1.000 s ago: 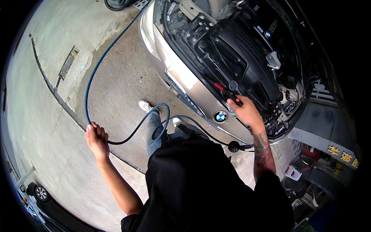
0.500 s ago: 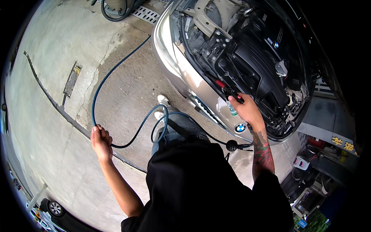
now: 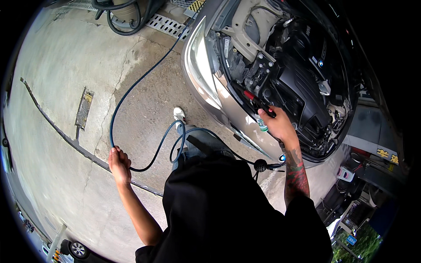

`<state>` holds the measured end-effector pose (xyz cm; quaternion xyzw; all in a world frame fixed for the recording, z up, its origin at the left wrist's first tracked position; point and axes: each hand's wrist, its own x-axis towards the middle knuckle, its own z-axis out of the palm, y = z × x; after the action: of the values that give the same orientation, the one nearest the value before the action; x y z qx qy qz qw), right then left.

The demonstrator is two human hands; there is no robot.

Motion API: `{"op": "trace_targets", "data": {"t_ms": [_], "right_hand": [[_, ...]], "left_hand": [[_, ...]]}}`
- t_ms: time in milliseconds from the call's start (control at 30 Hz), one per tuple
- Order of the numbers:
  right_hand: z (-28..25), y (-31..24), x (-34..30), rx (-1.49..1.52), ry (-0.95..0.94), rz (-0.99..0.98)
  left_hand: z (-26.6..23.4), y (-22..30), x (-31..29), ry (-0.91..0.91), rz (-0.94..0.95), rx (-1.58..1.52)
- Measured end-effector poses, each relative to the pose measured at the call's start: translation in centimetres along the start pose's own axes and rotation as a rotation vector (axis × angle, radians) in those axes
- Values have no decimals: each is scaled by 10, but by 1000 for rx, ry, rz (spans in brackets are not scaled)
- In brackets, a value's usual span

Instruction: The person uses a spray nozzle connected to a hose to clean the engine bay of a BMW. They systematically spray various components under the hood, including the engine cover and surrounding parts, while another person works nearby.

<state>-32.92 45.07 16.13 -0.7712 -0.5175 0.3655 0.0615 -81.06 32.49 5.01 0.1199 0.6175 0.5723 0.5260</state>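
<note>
My left hand [image 3: 119, 165] is closed round a dark blue hose [image 3: 127, 94], out to the left of my body. From there the hose runs up to the far floor grate. Its other part loops in front of my legs and passes toward my right side. In my right hand [image 3: 283, 128] is a black and red spray gun [image 3: 262, 105], its front end over the edge of the engine bay. A clear greenish part [image 3: 262, 123] shows below the gun. Beside it is the beige car's front [image 3: 239, 115], with the black engine cover [image 3: 291, 87] exposed.
A coiled thick hose [image 3: 136, 19] hangs by a beige drum at the top. Metal drain grates [image 3: 166, 27] cross the concrete floor [image 3: 66, 131]. A black ball-shaped piece [image 3: 260, 165] is on the hose near my right forearm. Another car's wheel [image 3: 79, 250] shows at lower left.
The car has shifted right and down in the view, and more of the far grates shows. One white shoe is visible where two were. Both hands keep their hold.
</note>
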Motion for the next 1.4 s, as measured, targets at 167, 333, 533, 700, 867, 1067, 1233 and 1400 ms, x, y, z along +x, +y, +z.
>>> {"op": "trace_targets", "data": {"t_ms": [167,333,533,700,867,1067,1233,1400], "right_hand": [[1,-40,34,25,52,-3],[-7,-79,60,62,89,22],[-17,-123,106,82,162,12],[-26,-164,151,162,211,97],[-36,-200,195,279,251,98],[-57,-233,238,339,299,172],[-88,-244,280,402,316,152],[-123,-246,331,425,342,142]], "left_hand": [[15,43,59,-41,-5,27],[34,72,105,-65,-18,35],[41,100,167,-102,-39,43],[47,128,225,-103,-94,66],[53,148,283,-117,-147,68],[74,163,327,-233,-192,184],[98,158,341,-254,-261,232],[128,161,349,-278,-261,299]]}}
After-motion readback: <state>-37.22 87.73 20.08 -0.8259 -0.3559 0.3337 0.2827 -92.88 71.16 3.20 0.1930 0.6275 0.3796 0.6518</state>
